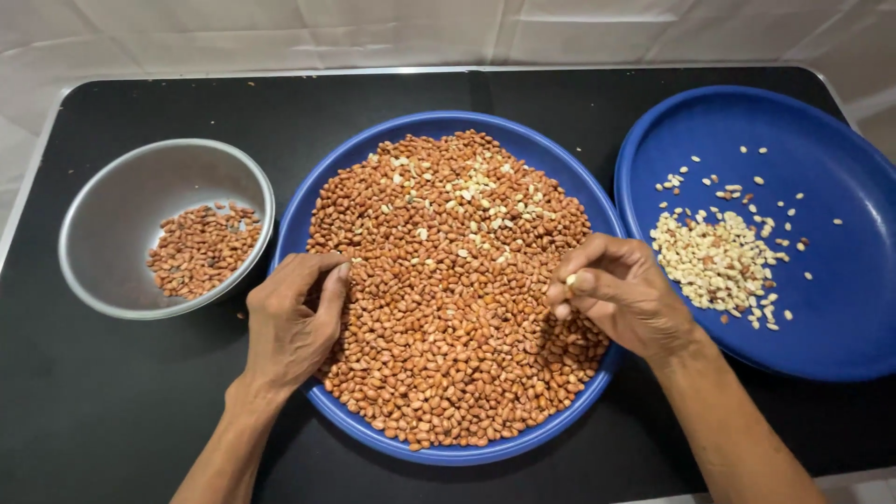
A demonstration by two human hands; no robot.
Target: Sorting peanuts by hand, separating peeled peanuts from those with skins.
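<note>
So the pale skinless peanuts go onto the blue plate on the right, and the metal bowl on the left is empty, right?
Not quite. The head view shows the metal bowl on the left holds a small heap of red-skinned peanuts, so it is not empty. The rest stands: the pale skinless peanuts lie on the blue plate on the right.

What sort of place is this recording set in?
Probably a home or small food-sorting spot, not a factory line: a black table against a cloth-draped wall, a blue tray heaped with red-skinned peanuts, a steel bowl, and a second blue tray of pale skinless ones.
</note>
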